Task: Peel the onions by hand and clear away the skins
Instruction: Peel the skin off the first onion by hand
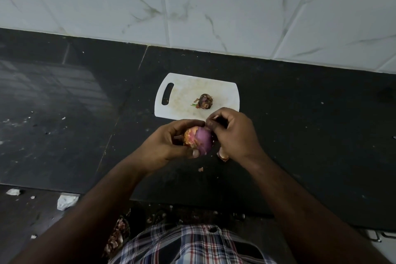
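With my left hand (171, 143) cupping the half-peeled purple onion (200, 142) above the black stone counter (300, 135) and my right hand (232, 133) pinching its papery skin, I risk flakes dropping past the counter's near edge.

dark stone counter (300, 124) with white cutting board (192, 85) and skin scraps (222, 156)

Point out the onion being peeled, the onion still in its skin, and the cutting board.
half-peeled onion (203, 140): head view, on its bare purple flesh.
unpeeled onion (205, 101): head view, middle of its dry skin.
cutting board (192, 83): head view, bare white surface near the far edge.
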Action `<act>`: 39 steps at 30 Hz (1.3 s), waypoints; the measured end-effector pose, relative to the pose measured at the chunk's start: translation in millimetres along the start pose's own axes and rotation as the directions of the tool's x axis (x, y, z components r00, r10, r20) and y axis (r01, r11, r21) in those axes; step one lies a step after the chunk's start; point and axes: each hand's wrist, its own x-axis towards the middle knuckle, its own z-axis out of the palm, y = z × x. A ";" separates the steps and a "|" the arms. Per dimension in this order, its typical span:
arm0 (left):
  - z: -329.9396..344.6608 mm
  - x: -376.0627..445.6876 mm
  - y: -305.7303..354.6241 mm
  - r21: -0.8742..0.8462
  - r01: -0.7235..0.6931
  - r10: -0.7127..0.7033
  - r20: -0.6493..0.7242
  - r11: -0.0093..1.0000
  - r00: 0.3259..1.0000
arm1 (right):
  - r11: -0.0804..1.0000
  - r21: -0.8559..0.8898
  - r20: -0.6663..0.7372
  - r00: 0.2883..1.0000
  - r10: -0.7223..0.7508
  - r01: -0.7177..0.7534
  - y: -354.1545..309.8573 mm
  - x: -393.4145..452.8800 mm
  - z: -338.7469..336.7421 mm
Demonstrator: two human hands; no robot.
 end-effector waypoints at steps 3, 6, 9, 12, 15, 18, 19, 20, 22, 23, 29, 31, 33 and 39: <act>-2.7 -4.5 1.1 -0.132 0.015 -0.019 -0.032 0.991 0.999 | 0.990 -0.031 0.008 0.990 0.137 -0.137 21.8 2.6 -2.5; -6.3 -7.9 -2.2 -0.179 0.056 -0.060 -0.019 0.982 0.998 | 0.966 -0.150 0.111 0.968 0.226 -0.208 42.7 -1.0 -14.0; -6.8 -8.8 -6.3 -0.224 0.090 -0.095 -0.010 0.970 0.995 | 0.925 -0.338 0.274 0.922 0.272 -0.172 45.8 -3.4 -27.4; -5.0 -6.6 -5.4 -0.200 0.088 -0.093 -0.018 0.976 0.995 | 0.990 -0.095 0.195 0.973 0.123 -0.106 26.8 -3.6 -32.6; -3.5 -1.6 -1.8 -0.118 0.078 -0.082 -0.028 0.990 0.996 | 0.988 0.156 0.274 0.961 -0.031 -0.012 0.7 -5.1 -27.2; -2.7 2.1 1.2 -0.135 0.087 -0.094 -0.044 0.987 0.995 | 0.986 0.139 0.340 0.931 -0.133 0.091 -7.7 -8.6 -16.2; -2.1 2.6 1.4 -0.147 0.080 -0.088 -0.052 0.986 0.995 | 0.986 0.111 0.321 0.935 -0.150 0.121 -6.6 -9.0 -13.7; -1.0 2.4 1.2 -0.158 0.065 -0.076 -0.066 0.985 0.995 | 0.987 0.086 0.291 0.944 -0.157 0.138 -4.9 -9.2 -11.8; 2.9 0.7 -0.3 -0.179 0.025 -0.043 -0.095 0.983 0.995 | 0.991 0.057 0.226 0.966 -0.129 0.119 -3.3 -10.7 -8.9; 5.2 -0.2 -1.9 -0.196 0.007 -0.027 -0.100 0.981 0.995 | 0.993 0.055 0.194 0.975 -0.110 0.101 -2.7 -11.4 -7.3; 8.4 -2.5 -11.2 -0.130 -0.034 0.017 -0.124 0.991 0.992 | 0.986 0.166 0.026 0.999 0.031 -0.035 1.3 -16.1 6.5; 9.1 -3.5 -11.8 -0.115 -0.036 0.021 -0.128 0.993 0.992 | 0.974 0.212 -0.002 0.997 0.079 -0.076 0.2 -15.1 6.6; 9.5 -4.5 -12.0 -0.141 -0.046 0.030 -0.117 0.989 0.993 | 0.966 0.240 -0.015 0.994 0.104 -0.097 -1.3 -13.2 5.3; 13.6 -3.9 -10.7 -0.219 -0.085 0.068 -0.083 0.972 0.994 | 0.666 0.647 0.083 0.903 0.422 -0.371 -1.0 -5.7 4.8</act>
